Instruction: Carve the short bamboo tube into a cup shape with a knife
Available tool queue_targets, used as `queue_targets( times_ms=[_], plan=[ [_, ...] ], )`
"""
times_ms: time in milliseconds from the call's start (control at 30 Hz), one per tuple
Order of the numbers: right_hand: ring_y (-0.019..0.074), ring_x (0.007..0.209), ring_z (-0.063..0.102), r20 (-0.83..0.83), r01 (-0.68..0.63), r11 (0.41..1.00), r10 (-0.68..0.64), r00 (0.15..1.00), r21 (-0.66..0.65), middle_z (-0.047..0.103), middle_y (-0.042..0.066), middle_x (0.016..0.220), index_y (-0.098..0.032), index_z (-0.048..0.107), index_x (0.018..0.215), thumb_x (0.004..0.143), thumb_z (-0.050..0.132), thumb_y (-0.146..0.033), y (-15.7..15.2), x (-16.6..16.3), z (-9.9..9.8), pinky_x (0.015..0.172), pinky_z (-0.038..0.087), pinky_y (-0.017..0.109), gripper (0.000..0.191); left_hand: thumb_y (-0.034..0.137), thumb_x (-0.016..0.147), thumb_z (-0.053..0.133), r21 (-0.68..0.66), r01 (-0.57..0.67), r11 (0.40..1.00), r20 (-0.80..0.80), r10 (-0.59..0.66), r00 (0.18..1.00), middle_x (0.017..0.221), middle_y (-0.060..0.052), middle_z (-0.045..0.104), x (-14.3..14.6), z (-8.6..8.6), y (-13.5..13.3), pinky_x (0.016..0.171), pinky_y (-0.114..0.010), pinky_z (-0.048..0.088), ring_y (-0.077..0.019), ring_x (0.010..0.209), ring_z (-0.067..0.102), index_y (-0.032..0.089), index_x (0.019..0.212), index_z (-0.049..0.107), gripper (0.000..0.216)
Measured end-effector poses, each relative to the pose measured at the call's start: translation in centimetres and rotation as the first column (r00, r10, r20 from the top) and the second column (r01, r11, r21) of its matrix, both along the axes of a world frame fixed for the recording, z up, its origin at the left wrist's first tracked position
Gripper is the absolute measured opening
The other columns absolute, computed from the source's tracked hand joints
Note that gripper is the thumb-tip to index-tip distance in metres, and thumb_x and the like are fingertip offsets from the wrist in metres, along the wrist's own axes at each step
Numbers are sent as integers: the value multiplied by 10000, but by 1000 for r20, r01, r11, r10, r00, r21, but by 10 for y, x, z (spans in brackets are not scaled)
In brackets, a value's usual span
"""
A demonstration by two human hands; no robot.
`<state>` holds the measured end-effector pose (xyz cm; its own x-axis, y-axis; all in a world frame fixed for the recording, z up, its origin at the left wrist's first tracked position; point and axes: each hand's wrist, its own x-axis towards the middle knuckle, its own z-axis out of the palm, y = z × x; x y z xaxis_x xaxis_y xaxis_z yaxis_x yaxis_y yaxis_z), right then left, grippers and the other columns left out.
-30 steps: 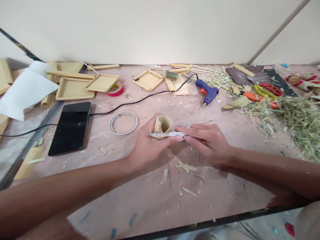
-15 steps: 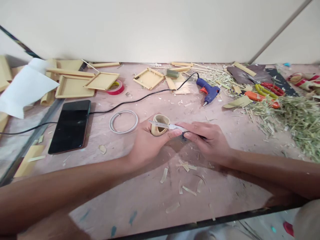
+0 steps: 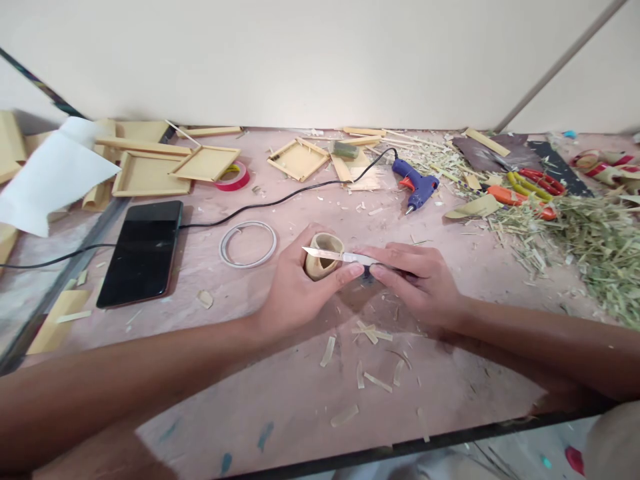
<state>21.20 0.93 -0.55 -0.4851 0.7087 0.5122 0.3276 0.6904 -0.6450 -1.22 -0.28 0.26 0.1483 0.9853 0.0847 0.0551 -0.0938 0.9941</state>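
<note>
My left hand is wrapped round a short hollow bamboo ring, its open end facing up and towards me. My right hand grips a small knife by the handle. The thin blade lies across the ring's rim, pointing left. My left thumb presses near the base of the blade. Pale bamboo shavings are scattered on the pink tabletop just in front of both hands.
A black phone with a cable lies at the left, a white tape ring beside it. Behind are bamboo trays, red tape, a blue glue gun, cutters and a heap of bamboo fibres. The near table edge is close.
The bamboo ring has turned slightly in my left hand and the blade has shifted up from its side to across the rim. Both hands stay in place.
</note>
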Motion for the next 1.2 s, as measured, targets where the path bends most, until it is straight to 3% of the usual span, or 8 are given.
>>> queue_targets(
  times_ms=[333,467,600,667,900,1100,1200],
  plan=[
    [130,734,688,-12,-20,999,19,1000,-27,755,9,835,-217,820,1323,1071,642,-153,-2,-2,-2,685,526,235,315,283,844,882,-12,-31,999,-39,30,999,713,46,562,2,0,1,533,-231,362,-87,628,487,195,743,544,364],
    [159,853,778,-36,71,992,-76,996,-108,855,21,1020,-260,838,1297,1067,655,-184,-1,-3,-4,780,594,255,303,317,852,870,-27,-71,997,-38,70,997,669,52,540,2,0,2,529,-243,354,-93,603,454,200,765,578,326],
    [169,914,799,-111,114,988,-126,986,-103,866,16,1068,-272,852,1260,1051,671,-178,0,-3,-5,822,606,260,292,348,863,847,-8,-45,999,-33,44,998,638,58,511,1,0,3,516,-251,342,-91,573,431,203,759,567,333],
    [174,918,792,-125,88,992,-99,987,-86,860,29,1052,-256,849,1255,1054,668,-186,0,-2,-4,821,600,269,280,351,859,842,-14,-19,1000,-28,18,999,645,54,515,0,0,3,517,-249,345,-91,575,440,203,751,553,343],
    [114,632,600,-34,16,1000,-16,999,5,714,1,770,-185,833,1249,1051,647,-161,-1,1,1,618,464,244,272,355,809,882,9,41,999,-59,-41,997,689,50,547,-2,3,1,582,-248,399,-108,634,472,197,825,575,345],
    [118,636,568,20,-13,999,12,1000,49,699,7,790,-208,800,1319,1077,623,-191,-3,2,0,597,417,256,300,355,850,863,48,63,997,-126,-56,990,773,0,682,-1,1,-1,643,-270,480,-145,707,593,194,833,635,280],
    [125,644,568,55,-8,997,4,998,77,689,10,788,-222,794,1333,1106,594,-234,-3,2,0,596,417,263,303,360,863,856,57,51,997,-157,-41,987,737,5,673,-1,1,-2,628,-263,480,-142,686,588,192,800,636,285]
  ],
)
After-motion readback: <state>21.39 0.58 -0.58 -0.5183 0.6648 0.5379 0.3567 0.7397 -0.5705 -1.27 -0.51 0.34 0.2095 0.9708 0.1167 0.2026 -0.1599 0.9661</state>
